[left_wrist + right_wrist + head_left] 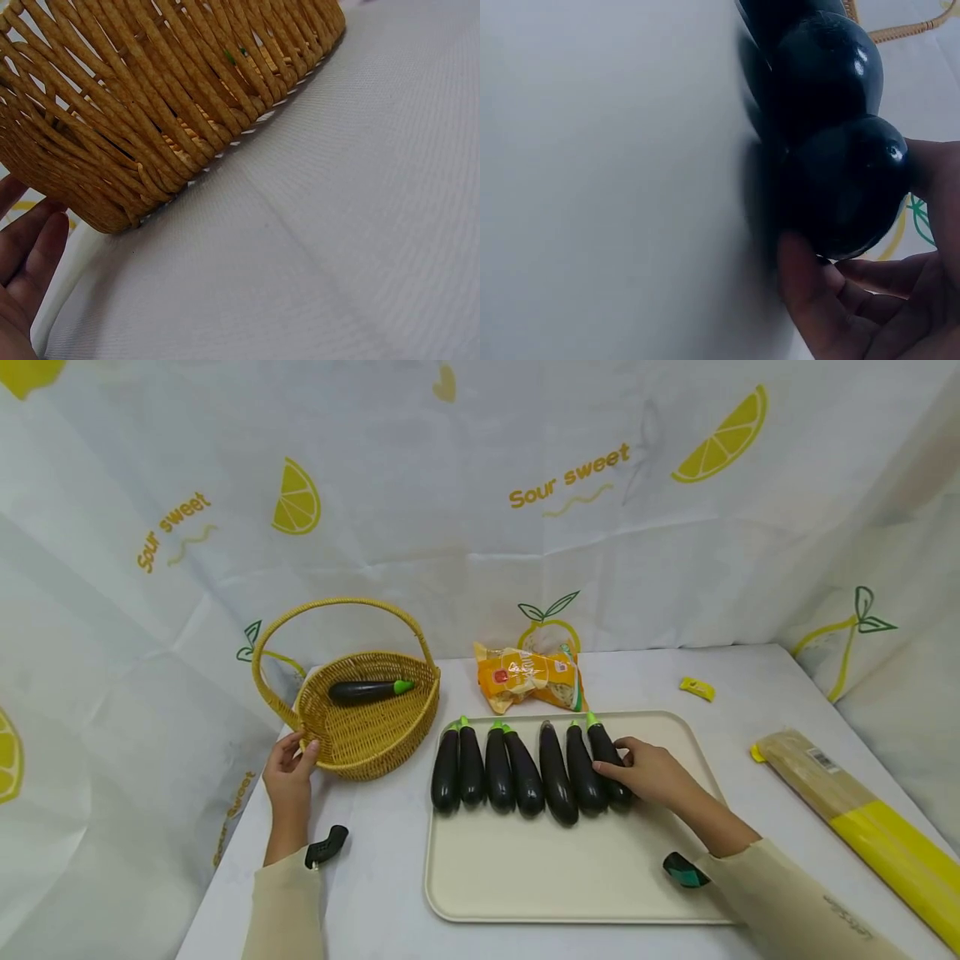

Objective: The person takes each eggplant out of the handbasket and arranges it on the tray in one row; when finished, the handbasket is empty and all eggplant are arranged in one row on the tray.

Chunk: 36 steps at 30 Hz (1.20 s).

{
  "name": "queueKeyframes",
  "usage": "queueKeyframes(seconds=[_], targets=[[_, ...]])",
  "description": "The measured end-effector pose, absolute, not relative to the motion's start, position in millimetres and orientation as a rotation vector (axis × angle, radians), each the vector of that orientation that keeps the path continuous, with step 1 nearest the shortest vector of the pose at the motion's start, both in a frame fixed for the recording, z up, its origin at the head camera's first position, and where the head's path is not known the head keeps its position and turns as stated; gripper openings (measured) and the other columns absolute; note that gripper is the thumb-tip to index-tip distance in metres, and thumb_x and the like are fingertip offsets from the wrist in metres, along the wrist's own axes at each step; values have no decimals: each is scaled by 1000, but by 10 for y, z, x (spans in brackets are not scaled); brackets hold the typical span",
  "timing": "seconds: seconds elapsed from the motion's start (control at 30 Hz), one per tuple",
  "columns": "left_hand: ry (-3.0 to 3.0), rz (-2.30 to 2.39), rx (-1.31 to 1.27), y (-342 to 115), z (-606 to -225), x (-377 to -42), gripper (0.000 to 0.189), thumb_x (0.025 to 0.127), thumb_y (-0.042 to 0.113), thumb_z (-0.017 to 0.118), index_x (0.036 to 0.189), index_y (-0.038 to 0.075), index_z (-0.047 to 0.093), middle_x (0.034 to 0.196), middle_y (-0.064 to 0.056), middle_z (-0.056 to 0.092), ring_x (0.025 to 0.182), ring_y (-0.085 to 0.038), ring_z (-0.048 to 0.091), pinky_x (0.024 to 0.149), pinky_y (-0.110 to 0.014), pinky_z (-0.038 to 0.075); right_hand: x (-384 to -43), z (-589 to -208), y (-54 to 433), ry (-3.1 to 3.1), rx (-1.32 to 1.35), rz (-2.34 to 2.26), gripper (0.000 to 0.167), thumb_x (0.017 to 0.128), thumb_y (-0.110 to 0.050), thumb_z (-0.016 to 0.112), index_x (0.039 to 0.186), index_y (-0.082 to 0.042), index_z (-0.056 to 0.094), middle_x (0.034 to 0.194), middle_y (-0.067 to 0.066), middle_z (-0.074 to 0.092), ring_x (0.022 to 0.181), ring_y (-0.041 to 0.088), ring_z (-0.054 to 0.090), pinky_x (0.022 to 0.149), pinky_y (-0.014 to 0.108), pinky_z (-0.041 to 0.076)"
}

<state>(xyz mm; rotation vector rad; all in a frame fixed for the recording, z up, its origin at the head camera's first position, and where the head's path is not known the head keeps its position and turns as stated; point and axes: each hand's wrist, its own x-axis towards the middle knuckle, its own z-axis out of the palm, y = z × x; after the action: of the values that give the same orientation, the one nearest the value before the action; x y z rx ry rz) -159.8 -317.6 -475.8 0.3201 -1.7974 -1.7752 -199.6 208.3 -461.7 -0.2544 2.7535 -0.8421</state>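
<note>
My left hand (288, 774) holds the near left side of a wicker basket (408, 739) with a tall arched handle. One dark eggplant (363, 692) with a green stem lies inside it. The left wrist view shows fingertips against the basket's woven wall (172, 97). On a cream tray (540, 877), several eggplants (491, 768) lie side by side, stems pointing away from me. My right hand (660, 774) grips the rightmost eggplant (604, 745), thumb on its near left side. From the right wrist, its rounded end (844, 187) appears between thumb and fingers, touching its neighbour.
Behind the tray lies an orange food packet (528, 677). A small yellow wrapped item (697, 688) is at the back right. A long yellow-and-clear package (862, 822) lies along the table's right side. A lemon-print cloth (480, 510) hangs behind the table.
</note>
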Motion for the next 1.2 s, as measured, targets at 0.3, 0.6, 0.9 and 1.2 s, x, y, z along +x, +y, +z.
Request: queueKeyframes(seconds=[0.3, 0.6, 0.9, 1.2], targets=[[-1804, -1784, 332, -3253, -4850, -1643, 40, 90, 9, 70, 124, -7, 55, 114, -6, 59, 90, -13, 60, 72, -16, 49, -2031, -4528, 2109, 2798, -259, -794, 82, 90, -62, 55, 134, 7, 47, 89, 7, 63, 69, 17, 56, 61, 35, 45], [-1779, -1766, 339, -3292, -4936, -1699, 41, 89, 12, 72, 123, -5, 56, 113, -4, 59, 91, -14, 59, 72, -15, 48, -2169, -4270, 2039, 2870, -293, -807, 65, 93, -49, 60, 132, 2, 51, 90, 8, 60, 66, 19, 52, 57, 33, 42], [-1807, -1729, 380, -3305, -4934, -1697, 42, 88, 16, 74, 122, -2, 58, 116, -4, 58, 96, -19, 57, 74, -15, 48, -2379, -3994, 1324, 2821, -576, -889, 47, 93, -35, 65, 128, -4, 58, 89, 3, 62, 69, 18, 54, 59, 32, 45], [-1816, -1724, 362, -3307, -4931, -1714, 42, 88, 14, 74, 123, -3, 57, 118, -6, 58, 100, -19, 56, 76, -15, 48, -2605, -3782, 237, 2710, -997, -812, 43, 93, -33, 65, 128, -9, 61, 100, 3, 64, 82, 15, 59, 72, 32, 49]])
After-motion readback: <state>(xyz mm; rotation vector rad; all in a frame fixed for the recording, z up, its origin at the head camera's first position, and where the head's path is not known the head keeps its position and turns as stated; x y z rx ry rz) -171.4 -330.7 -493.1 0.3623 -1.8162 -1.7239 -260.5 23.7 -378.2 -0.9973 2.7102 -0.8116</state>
